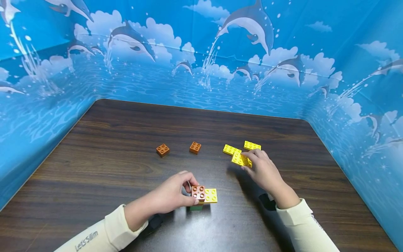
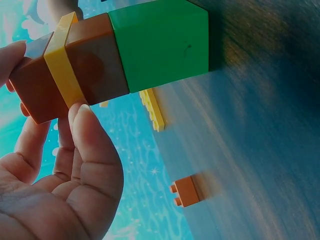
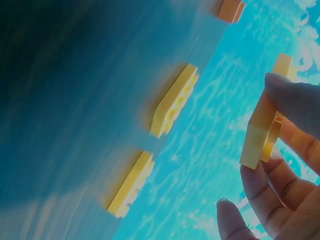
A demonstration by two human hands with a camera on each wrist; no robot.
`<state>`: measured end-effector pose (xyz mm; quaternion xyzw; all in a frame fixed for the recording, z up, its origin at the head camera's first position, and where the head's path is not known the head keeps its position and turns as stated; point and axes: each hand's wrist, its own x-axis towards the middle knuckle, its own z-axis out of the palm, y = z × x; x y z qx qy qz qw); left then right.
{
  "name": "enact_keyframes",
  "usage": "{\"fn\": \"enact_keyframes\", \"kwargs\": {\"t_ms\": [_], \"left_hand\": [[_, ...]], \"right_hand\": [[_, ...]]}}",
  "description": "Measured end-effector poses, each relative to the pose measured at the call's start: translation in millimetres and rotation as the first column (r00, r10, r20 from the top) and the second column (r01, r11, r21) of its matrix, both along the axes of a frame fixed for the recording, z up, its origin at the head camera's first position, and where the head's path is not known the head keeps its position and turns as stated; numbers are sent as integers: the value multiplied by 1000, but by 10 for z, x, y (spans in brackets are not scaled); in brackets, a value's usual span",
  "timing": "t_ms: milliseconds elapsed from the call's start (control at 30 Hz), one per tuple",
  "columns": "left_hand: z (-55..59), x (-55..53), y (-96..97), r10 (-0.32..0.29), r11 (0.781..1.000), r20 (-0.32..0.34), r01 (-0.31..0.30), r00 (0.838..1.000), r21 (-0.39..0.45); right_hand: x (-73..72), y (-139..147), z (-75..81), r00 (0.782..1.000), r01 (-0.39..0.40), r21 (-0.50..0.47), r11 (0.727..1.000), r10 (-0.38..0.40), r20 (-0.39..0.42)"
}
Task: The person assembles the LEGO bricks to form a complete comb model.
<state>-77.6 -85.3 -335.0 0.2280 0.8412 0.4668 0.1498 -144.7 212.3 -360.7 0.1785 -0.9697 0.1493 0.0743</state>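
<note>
My left hand (image 1: 171,193) pinches the upper part of a toy brick stack standing on the table. The stack has a green block (image 2: 162,47) at its base, then a brown brick (image 2: 97,60), a thin yellow plate (image 1: 211,195) jutting out to the right, and another brown brick (image 1: 198,193) on top. Farther right, my right hand (image 1: 262,169) holds a studded yellow plate (image 3: 260,122) between thumb and fingers, lifted off the table. Two more yellow plates (image 1: 232,149) (image 1: 253,145) lie just beyond it.
Two loose brown bricks (image 1: 162,150) (image 1: 195,147) sit apart on the dark wood table (image 1: 110,168), beyond the stack. A blue curtain (image 1: 176,80) printed with dolphins borders the table's back and sides.
</note>
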Motion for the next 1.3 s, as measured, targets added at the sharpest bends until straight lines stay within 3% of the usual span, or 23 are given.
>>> {"fn": "enact_keyframes", "kwargs": {"t_ms": [533,867,1300], "left_hand": [[-19,-4,0,-1,1000,1,1,1000,-10],[-18,2,2,3,1000,13,-3,1000,-3],[-26,11,-5,-4,1000,-6,4,1000,3]], "right_hand": [[349,-299,149,978,-184,-14,983,182,-105],[496,-421,213,965,-258,-60,964,254,-68],[588,-542,301,928,-370,-107,923,371,-9]]}}
